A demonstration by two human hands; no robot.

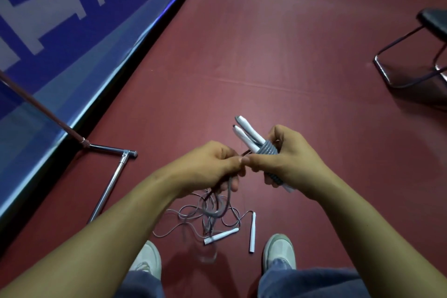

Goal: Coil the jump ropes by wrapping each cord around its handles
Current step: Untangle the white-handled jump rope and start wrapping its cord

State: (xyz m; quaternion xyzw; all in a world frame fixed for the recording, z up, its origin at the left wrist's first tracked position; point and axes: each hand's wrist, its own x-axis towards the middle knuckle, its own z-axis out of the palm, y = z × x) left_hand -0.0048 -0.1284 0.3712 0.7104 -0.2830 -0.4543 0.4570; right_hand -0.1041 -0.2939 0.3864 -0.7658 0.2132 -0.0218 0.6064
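Observation:
My right hand (287, 155) grips two white jump rope handles (246, 132) held side by side, with grey cord (267, 149) coiled tightly around their middle. My left hand (212, 164) pinches the loose end of that cord (226, 191) right beside the right thumb, and a loop hangs below it. On the floor beneath lies a second jump rope: a tangled grey cord (193, 218) with two white handles, one handle (221, 236) lying flat and the other handle (252, 232) pointing toward me.
My two pale shoes (279, 251) stand on the dark red floor (266, 55) either side of the tangled rope. A chrome barrier foot (108, 184) and blue banner (60, 31) run along the left. A black chair's metal frame (411, 63) sits at the far right.

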